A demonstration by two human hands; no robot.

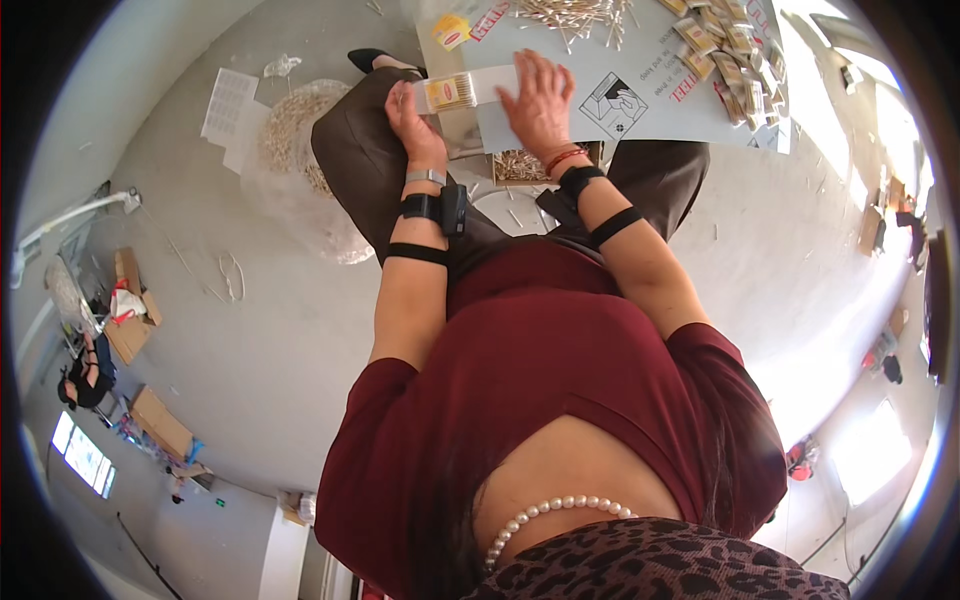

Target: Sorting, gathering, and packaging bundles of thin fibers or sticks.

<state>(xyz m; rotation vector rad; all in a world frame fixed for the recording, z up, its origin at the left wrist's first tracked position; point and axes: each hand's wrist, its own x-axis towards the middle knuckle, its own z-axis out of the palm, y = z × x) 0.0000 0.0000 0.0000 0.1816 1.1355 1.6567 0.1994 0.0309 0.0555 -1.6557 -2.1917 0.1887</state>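
Note:
My left hand (412, 118) grips one end of a small clear packet (450, 92) filled with thin pale sticks and carrying a yellow label. My right hand (540, 100) lies flat, fingers spread, on a white strip (492, 82) next to that packet. Both rest on a grey cardboard sheet (650, 110) laid across my knees. Black straps and a device wrap both wrists. Below my hands, an open small box of sticks (518, 166) sits on my lap.
A loose pile of sticks (575, 14) lies at the sheet's far edge, and several filled packets (722, 50) are heaped at its right. A big clear plastic bag of sticks (290, 140) stands on the concrete floor at left. Cardboard boxes (135, 320) and another person (85, 375) are far left.

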